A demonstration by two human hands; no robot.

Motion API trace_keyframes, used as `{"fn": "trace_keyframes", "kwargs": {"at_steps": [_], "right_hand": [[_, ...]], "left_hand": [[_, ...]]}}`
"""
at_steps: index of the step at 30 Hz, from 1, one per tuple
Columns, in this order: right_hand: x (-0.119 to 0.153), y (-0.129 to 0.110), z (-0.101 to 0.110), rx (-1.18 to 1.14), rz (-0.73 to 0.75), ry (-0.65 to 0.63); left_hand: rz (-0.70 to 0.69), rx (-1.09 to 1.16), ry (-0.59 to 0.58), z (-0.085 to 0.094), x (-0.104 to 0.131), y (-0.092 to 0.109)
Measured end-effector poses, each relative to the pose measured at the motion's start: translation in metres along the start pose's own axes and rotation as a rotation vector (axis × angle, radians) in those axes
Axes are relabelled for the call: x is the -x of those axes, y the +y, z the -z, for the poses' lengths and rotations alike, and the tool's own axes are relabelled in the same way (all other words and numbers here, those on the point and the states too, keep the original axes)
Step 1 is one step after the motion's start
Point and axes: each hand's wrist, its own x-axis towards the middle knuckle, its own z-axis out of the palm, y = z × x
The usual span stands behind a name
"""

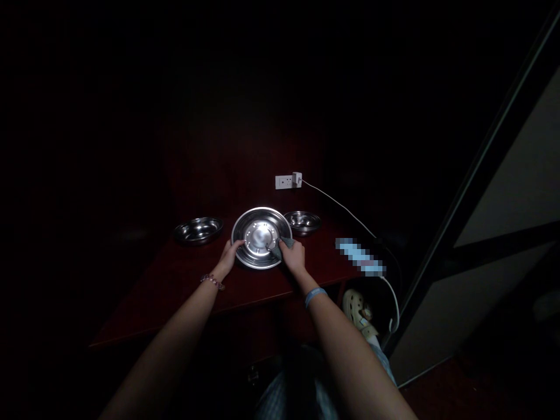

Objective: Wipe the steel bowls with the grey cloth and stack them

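Note:
A shiny steel bowl (261, 236) is tilted up with its inside facing me, above the dark red table (175, 291). My left hand (228, 256) grips its left rim, the thumb lying over the inner edge. At the lower right rim, my right hand (292, 255) is closed on a grey cloth (282, 248) that touches the inside of the bowl. Another steel bowl (199, 230) stands on the table to the left. Behind the held bowl, on the right, sits what looks like a small stack of steel bowls (303, 221).
A white wall socket (283, 182) holds a charger (297, 178), whose white cable (345, 209) runs right to a pixelated blue object (361, 256) at the table's right edge. Below that edge is a beige clog (356, 306) on a foot. A framed panel (494, 175) rises at right.

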Motion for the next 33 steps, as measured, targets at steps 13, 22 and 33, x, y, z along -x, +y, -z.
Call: {"fn": "trace_keyframes", "kwargs": {"at_steps": [13, 22, 33], "right_hand": [[-0.008, 0.007, 0.02, 0.038, 0.141, 0.054], [-0.006, 0.008, 0.024, 0.046, 0.159, 0.105], [-0.009, 0.014, 0.013, -0.174, 0.124, 0.154]], "left_hand": [[0.051, -0.049, -0.042, 0.005, -0.001, -0.008], [0.071, -0.043, -0.088, 0.002, 0.002, -0.006], [0.033, 0.008, -0.183, -0.007, 0.008, 0.0]]}}
